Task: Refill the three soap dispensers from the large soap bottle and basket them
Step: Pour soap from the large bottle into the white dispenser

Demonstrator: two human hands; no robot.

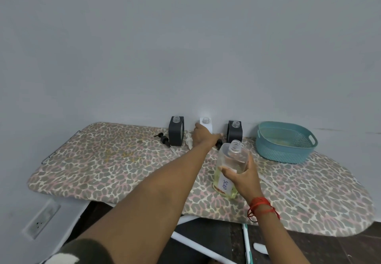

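Item: large clear plastic soap bottle (228, 160), uncapped, pale yellow liquid in its lower part, hand-lettered label SOAP. It is held tilted, low over the leopard-print ironing board (103, 160), by the right hand (243, 178), whose fingers and thumb are wrapped round its body. Item: white square soap dispenser (206, 124), pump removed, neck open, stood at the wall between the left dark grey square dispenser (176, 132) and the right dark grey square dispenser (235, 132), both likewise open-necked. Its lower body is gripped by the left hand (203, 138). A loose black pump (164, 139) and a loose white pump (189, 141) are laid nearby. Item: teal perforated plastic basket (278, 152), placed at the right end. Step judged in hand: filling of the white dispenser. Handling advised: the dispenser is to be braced upright, the bottle mouth brought directly over the narrow neck, and the tilt increased slowly so that a thin stream is poured. Pouring is best stopped short of the thread, room being left for the pump tube.
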